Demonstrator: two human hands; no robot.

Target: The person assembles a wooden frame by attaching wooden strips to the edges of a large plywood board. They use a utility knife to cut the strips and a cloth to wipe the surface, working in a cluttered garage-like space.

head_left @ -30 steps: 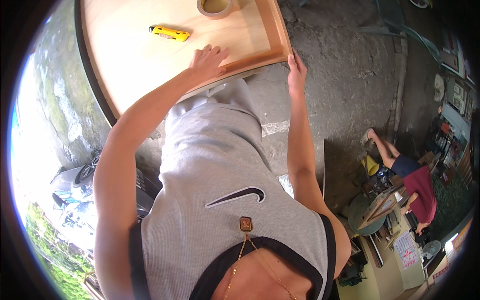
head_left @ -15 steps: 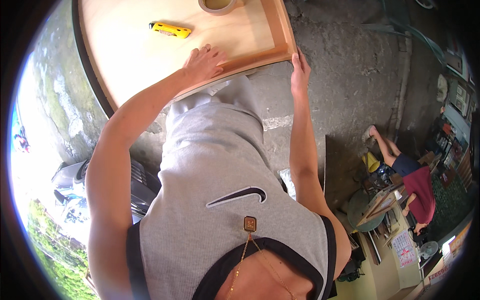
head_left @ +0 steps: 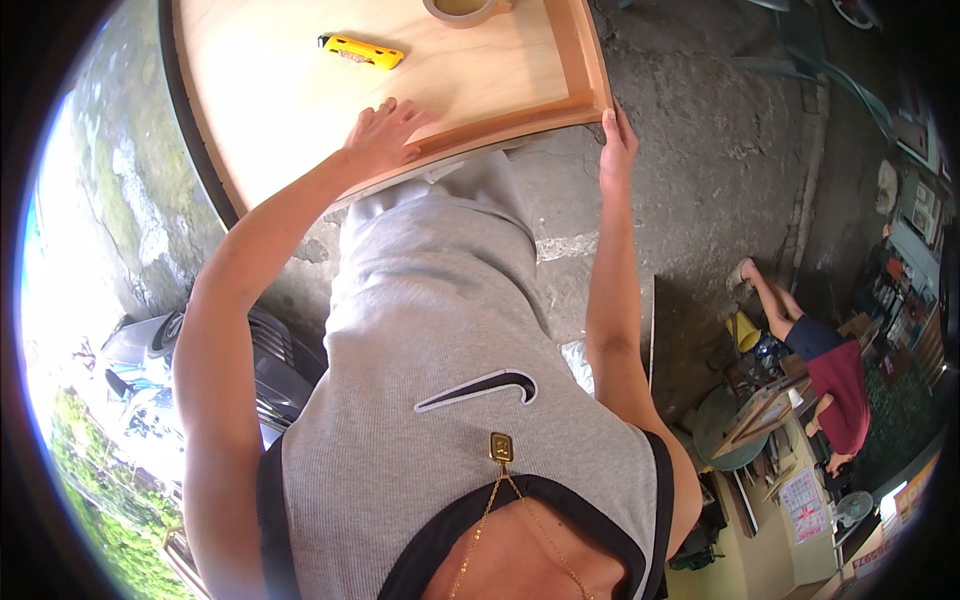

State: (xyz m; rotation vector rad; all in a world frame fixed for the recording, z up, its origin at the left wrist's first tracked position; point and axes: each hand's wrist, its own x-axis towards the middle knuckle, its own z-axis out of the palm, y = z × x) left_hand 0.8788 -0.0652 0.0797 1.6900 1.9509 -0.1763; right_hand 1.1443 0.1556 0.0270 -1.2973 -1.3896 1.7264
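Left hand (head_left: pixel 385 135) flat on wooden framed panel (head_left: pixel 300 90), right hand (head_left: pixel 617 140) gripping its corner, yellow utility knife (head_left: pixel 361 51) nearby.

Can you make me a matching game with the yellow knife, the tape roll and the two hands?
Things:
1. utility knife
2. tape roll
3. left hand
4. right hand

Places:
A. grips the right corner of the wooden frame
B. at the top edge of the picture
C. flat on the near rail
D. lies on the pale panel

Pairs: 1-D, 2-B, 3-C, 4-A
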